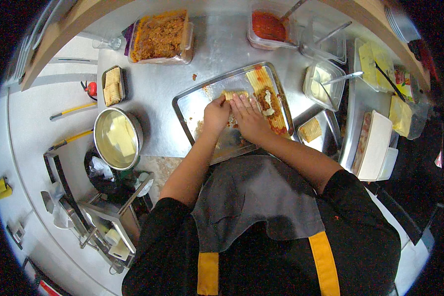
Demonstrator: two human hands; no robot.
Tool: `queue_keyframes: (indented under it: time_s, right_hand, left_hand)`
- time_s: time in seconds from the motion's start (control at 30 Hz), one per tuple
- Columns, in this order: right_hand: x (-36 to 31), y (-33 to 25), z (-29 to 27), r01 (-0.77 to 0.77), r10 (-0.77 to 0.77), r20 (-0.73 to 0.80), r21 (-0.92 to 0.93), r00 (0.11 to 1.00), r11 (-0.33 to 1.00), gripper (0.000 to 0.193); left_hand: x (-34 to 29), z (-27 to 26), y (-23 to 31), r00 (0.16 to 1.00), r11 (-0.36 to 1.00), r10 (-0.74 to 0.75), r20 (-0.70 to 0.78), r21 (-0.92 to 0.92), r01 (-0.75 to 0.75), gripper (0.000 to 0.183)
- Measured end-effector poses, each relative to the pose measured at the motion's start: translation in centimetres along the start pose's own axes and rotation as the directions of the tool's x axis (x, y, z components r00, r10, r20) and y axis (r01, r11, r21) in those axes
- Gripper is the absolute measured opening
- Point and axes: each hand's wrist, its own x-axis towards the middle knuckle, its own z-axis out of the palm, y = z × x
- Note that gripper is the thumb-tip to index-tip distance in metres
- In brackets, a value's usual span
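Both my hands are over the metal baking tray (185, 101) in front of me, at a ridged, pale yellow pasta roll (236, 93). My left hand (217, 115) is closed at the roll's left end, its fingers curled and partly hidden. My right hand (250, 117) lies over the roll with fingers stretched out and a little apart; its palm is hidden. Right of it on the tray, a ridged pasta sheet (258, 76) carries ground meat filling (264, 101) with a streak of white cream (268, 109). Sauce and meat crumbs smear the tray.
Behind the tray stand a tub of meat filling (160, 37) and red sauce (269, 25). A white cream tub (324, 81) with a spoon is at right, above a small pan (325, 129) holding a roll. At left are a pan of rolls (113, 86) and a steel bowl (97, 133) with pasta sheets.
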Motion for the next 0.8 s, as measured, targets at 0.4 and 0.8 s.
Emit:
queue_keyframes:
  time_s: [0.4, 0.8]
  right_hand:
    - [2.1, 1.0, 0.0, -0.092, 0.09, 0.015, 0.136, 0.996, 0.987, 0.068]
    - [0.1, 0.3, 1.6, -0.625, 0.631, 0.668, 0.699, 0.394, -0.349, 0.034]
  left_hand:
    - [1.9, -0.8, 0.1, 0.993, 0.989, 0.094, -0.067, 0.125, -0.085, 0.033]
    - [5.9, -0.4, 0.6, 0.939, 0.911, 0.264, 0.219, 0.262, -0.318, 0.048]
